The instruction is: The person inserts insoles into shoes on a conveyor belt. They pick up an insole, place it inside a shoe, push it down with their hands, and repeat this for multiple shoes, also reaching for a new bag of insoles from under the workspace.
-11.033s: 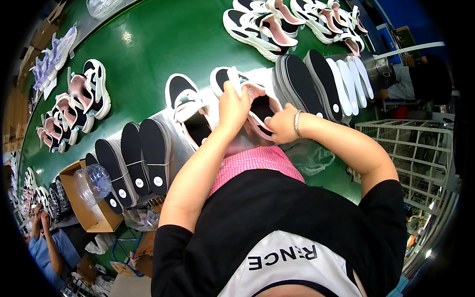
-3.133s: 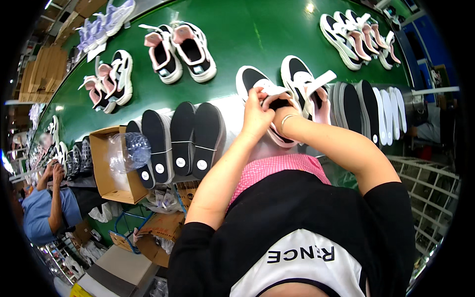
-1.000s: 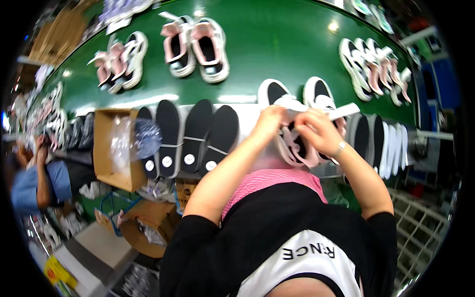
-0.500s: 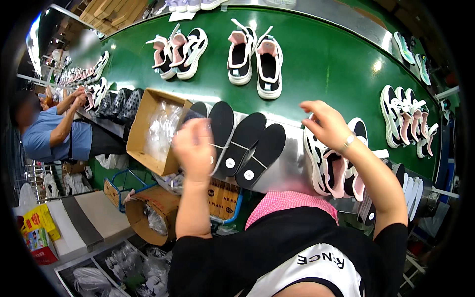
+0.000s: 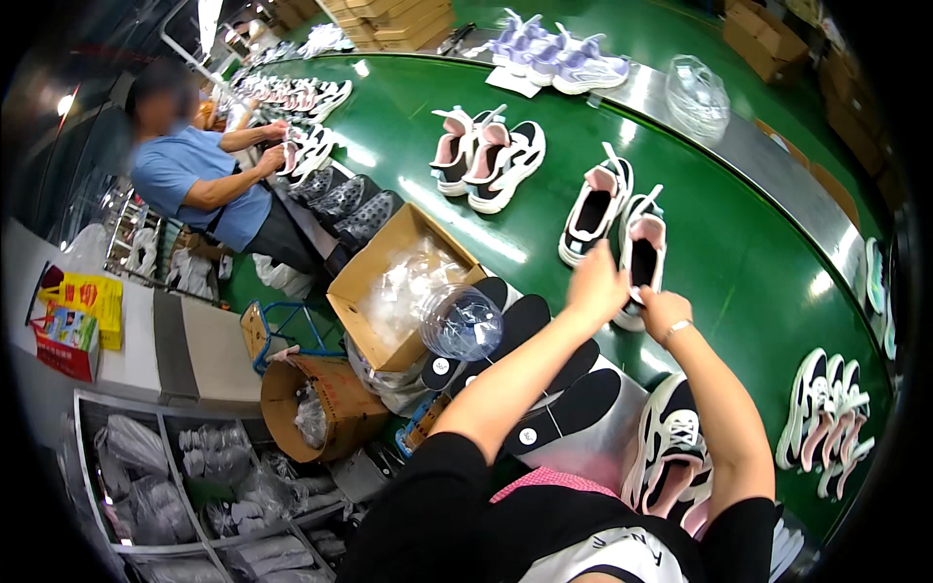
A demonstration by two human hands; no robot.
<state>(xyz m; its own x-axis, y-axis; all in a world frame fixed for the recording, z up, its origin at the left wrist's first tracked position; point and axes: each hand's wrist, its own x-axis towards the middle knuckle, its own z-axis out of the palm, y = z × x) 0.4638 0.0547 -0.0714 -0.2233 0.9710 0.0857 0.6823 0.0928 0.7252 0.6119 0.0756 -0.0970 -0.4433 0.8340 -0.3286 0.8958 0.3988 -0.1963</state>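
Beyond my hands, a pair of black, white and pink sneakers stands on the green conveyor belt: a left sneaker (image 5: 599, 199) and a right sneaker (image 5: 653, 233). My right hand (image 5: 664, 313) is closed at the heel of the right sneaker, its fingers on the rim. Blurred by motion, my left hand (image 5: 595, 287) lies beside that same heel, between the two shoes; its fingers are smeared. Under my left forearm lie several black insoles (image 5: 578, 403) with round white labels. A clear rounded plastic piece (image 5: 463, 323) sits over some of them, against the box.
A cardboard box (image 5: 362, 284) of clear plastic pieces stands at left. More sneakers (image 5: 505, 165) are on the belt, others (image 5: 671, 428) near my right forearm, and several (image 5: 826, 408) far right. A co-worker (image 5: 209, 175) handles a shoe at far left. Compartments (image 5: 170, 486) hold bagged items.
My hands have come together at the sneaker pair; before, they were apart, the left by the box and the right over the belt. The clear plastic piece now lies on the insoles. My view has shifted left.
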